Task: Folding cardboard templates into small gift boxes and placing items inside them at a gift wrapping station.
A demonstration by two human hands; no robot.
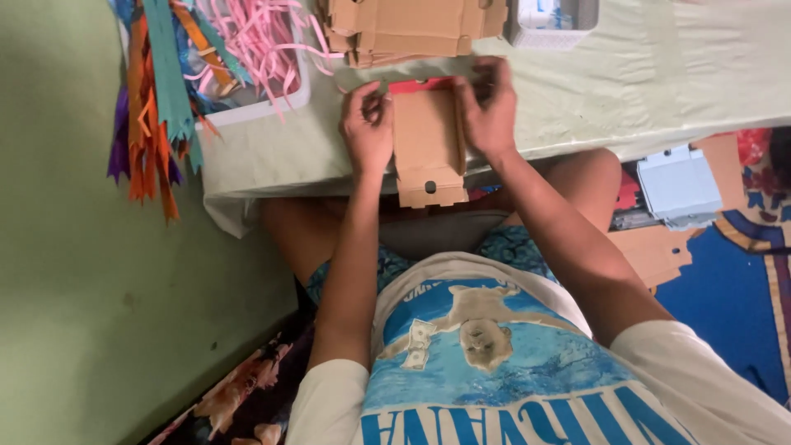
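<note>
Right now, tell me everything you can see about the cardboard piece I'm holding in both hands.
The cardboard piece is a flat, brown, die-cut blank, partly folded, with side flaps and a notched tab end holding a small round hole. It lies lengthwise on the pale green table cover, its tab end overhanging the edge toward your lap. A red edge shows at its far end. Your left hand pinches its left side, your right hand its right.

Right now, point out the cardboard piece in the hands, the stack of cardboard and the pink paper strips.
Cardboard piece (pixel 426 144), head view, middle of its brown flat face.
Cardboard stack (pixel 408 29), head view, top sheet near the centre.
Pink strips (pixel 259 37), head view, the tangled bunch in the white tray.
</note>
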